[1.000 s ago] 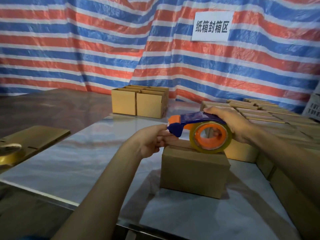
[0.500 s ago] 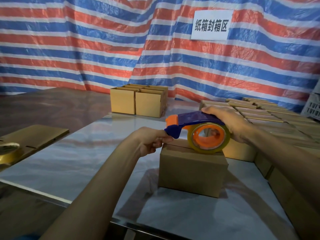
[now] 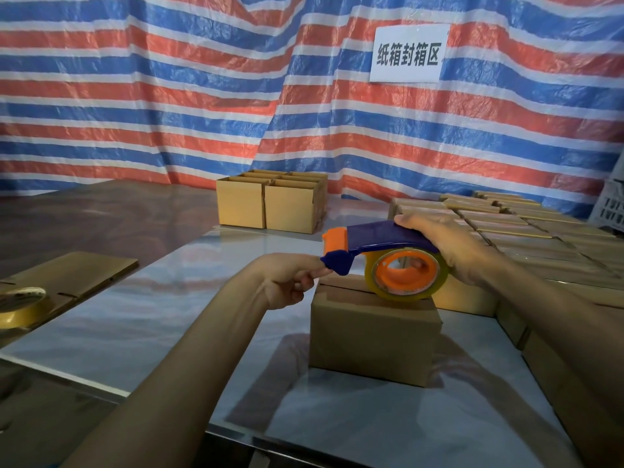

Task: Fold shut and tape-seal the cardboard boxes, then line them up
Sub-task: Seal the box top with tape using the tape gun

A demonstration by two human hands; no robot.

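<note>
Found box on worktop, flaps down. Judged it light, stiff-walled, apt to slide; best steadied at its sides. Saw right hand gripping tape dispenser from above, roll resting on box top; left hand pinching dispenser's nose over box's left edge. Noted no real change from earlier: same grips, same spot.

Matt brown cardboard box, glossy blue-and-orange plastic tape dispenser, shiny reflective tabletop, crinkled woven plastic tarpaulin
</note>
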